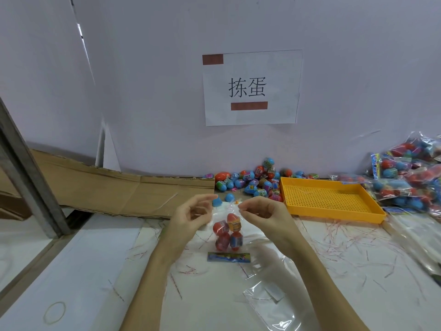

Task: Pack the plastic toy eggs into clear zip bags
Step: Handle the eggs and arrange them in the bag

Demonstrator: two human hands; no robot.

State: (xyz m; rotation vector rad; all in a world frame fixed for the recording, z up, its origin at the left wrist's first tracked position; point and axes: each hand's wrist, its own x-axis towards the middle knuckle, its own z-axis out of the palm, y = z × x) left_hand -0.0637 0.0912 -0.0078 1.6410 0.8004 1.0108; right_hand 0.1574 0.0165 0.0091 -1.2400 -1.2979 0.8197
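**Four eggs bagged, both hands at the bag mouth**

From the head camera I see the left hand (191,215) and the right hand (261,211) raised over the white table (78,271), facing each other across the top of a clear zip bag (228,231). On each hand the fingers are curled, with thumb and fingertips drawn close at the bag's upper edge. They look to be pinching the film, but it is so transparent that I cannot tell for certain whether either hand really grasps it.

Inside the bag I count four toy eggs (228,232), mostly red and orange, stacked two over two. The bag's printed header card (229,257) lies flat on the table at the end nearest me.

Beyond the hands, a pile of loose eggs (253,181) sits against the wall, with two blue ones apart from it, near the left fingertips. A yellow perforated tray (334,199) lies just right of that pile. At the far right, filled bags (410,175) are heaped up. Empty clear bags (269,299) lie near my right forearm, and thin red strips litter the tabletop. A paper sign (250,88) is taped to the wall.
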